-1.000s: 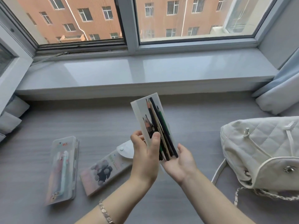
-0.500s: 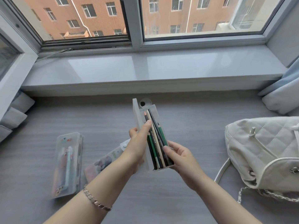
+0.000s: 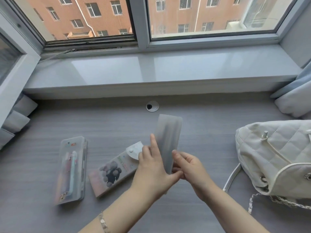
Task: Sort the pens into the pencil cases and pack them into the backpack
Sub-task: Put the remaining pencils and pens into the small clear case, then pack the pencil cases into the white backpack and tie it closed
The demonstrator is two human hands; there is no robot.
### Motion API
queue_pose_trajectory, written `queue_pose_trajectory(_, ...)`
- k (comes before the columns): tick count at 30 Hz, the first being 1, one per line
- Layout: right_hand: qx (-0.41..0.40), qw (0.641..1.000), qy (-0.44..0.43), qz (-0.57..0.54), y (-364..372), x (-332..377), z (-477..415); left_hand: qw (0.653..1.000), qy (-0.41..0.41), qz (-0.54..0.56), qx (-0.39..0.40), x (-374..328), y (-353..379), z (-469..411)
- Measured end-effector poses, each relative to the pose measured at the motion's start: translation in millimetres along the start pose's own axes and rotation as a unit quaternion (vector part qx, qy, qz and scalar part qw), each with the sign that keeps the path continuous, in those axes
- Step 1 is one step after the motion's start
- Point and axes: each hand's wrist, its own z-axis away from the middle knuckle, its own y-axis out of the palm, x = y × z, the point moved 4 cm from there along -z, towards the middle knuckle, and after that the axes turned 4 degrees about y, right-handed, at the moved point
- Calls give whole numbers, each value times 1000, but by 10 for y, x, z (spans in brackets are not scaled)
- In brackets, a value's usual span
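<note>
Held item: one frosted pencil case (image 3: 168,138), closed, positioned upright and slightly tilted above the table (image 3: 205,137). Its opaque face is toward the camera; faint dark streaks show through it, and the contents cannot be identified.

Left hand (image 3: 151,167): grasps the lower left edge of the frosted pencil case. The index finger (image 3: 153,142) lies straight along that edge, and the thumb reaches under the bottom end.

Right hand (image 3: 190,167): grasps the lower right edge, with the fingertips (image 3: 175,153) pinched on the case.

Items on the table:
- Clear pencil case (image 3: 72,170): lies flat at the left, lid shut, pens visible inside.
- Printed pencil case (image 3: 112,172): lies just beside the clear one, between it and the left hand. It has a dark paw pattern and a white snap flap at its far end.
- White quilted backpack (image 3: 276,157): lies at the right, well apart from both cases, with a chain strap trailing at its near side.

A round cable grommet (image 3: 152,106) sits in the table beyond the hands.
</note>
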Motion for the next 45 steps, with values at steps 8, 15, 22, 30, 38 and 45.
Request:
queue_pose_trajectory(8, -39, 998, -11, 41, 52, -32, -43, 991, 26, -128, -32, 128, 114, 64)
queue_pose_trajectory(15, -46, 988, 33, 142, 22, -25, -288, 991, -134, 23, -22, 616, -240, -333)
queue_pose_trajectory(22, -57, 972, 47, 225, -95, -81, -369, 951, -310, 12, -9, 1615, -509, -491)
queue_pose_trajectory(30, -59, 956, 65, 281, -252, -159, -348, 973, -199, -117, -26, 1276, -408, -507)
queue_pose_trajectory(38, -122, 856, -46, 500, -727, 479, 73, 982, 94, -109, 126, -269, 84, -665)
queue_pose_trajectory(45, -264, 715, -136, 633, -1627, 1100, 772, 955, 228, -127, 144, -1103, 396, -541)
